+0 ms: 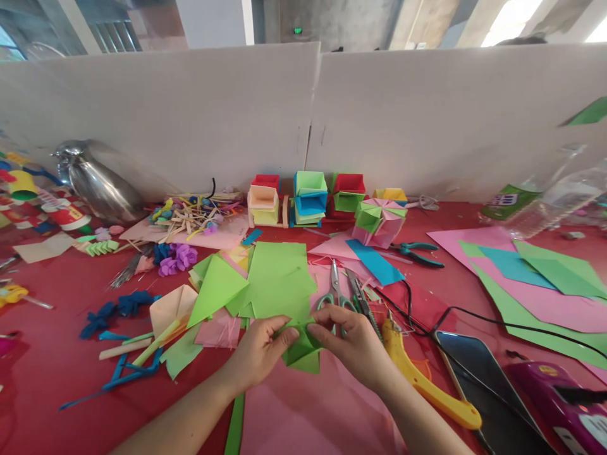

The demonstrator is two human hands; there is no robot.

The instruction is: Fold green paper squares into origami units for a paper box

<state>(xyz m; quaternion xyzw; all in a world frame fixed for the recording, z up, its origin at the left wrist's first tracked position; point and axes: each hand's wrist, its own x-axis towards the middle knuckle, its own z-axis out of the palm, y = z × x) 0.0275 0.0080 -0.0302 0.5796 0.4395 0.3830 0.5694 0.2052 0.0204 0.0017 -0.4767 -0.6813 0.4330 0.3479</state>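
Observation:
A small folded piece of green paper (303,355) is pinched between both my hands, above a pink sheet (303,417). My left hand (262,349) grips its left side with thumb and fingers. On the opposite side, my right hand (348,338) pinches the right edge with thumb and forefinger. The folds partly spread apart between the two thumbs. Just beyond the hands lie flat green sheets (279,272) and a pair of scissors (336,284) whose handles are partly hidden by my right hand. Next to them rests a utility knife (361,300).
Right of my arm lie a yellow glue gun (417,376), a phone (478,379) and a black cable. Folded paper boxes (310,196) line the white partition (165,120). Pliers (417,253) lie behind. A metal jug (97,180) and craft scraps stand left.

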